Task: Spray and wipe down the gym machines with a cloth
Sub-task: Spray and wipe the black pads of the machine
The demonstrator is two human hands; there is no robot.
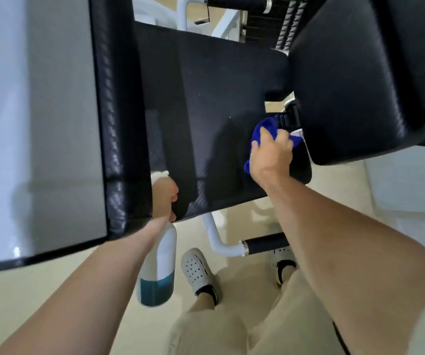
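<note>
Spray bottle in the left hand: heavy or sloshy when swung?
Probably light: the spray bottle shows blue liquid only near its base. That liquid likely sloshes, yet keeps weight low. Gripped at the neck by the left hand, it may swing.

Cloth (262,126) mostly under r. hand (272,156).
</note>
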